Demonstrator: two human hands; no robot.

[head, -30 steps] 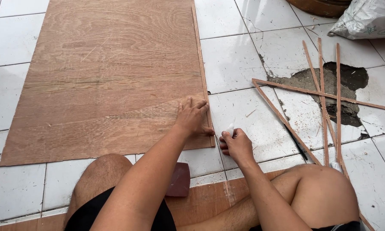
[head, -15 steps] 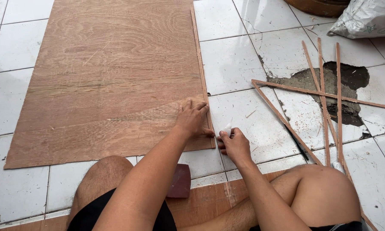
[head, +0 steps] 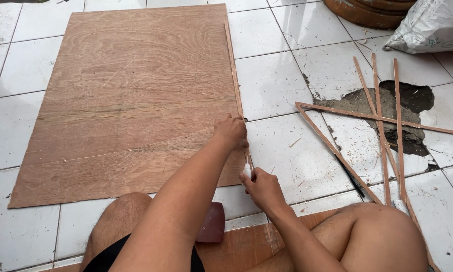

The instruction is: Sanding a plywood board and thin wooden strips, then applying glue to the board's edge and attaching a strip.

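The plywood sheet (head: 131,95) lay flat on the white tiled floor (head: 282,65), left of centre; it was reddish-brown, with wavy grain, scratches and a rough near edge. A thin wooden strip (head: 234,75) ran along its right edge. The left hand (head: 230,132) pressed down on that edge, fingers curled, holding nothing. The right hand (head: 261,187), just nearer, held a closed grip on a small white tool (head: 247,172) touching the strip. Loose wooden slats (head: 382,141) lay to the right.

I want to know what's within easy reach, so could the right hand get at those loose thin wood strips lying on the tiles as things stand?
Probably yes: the right hand rests on bare tile, and the strips lie openly to its right with nothing between.
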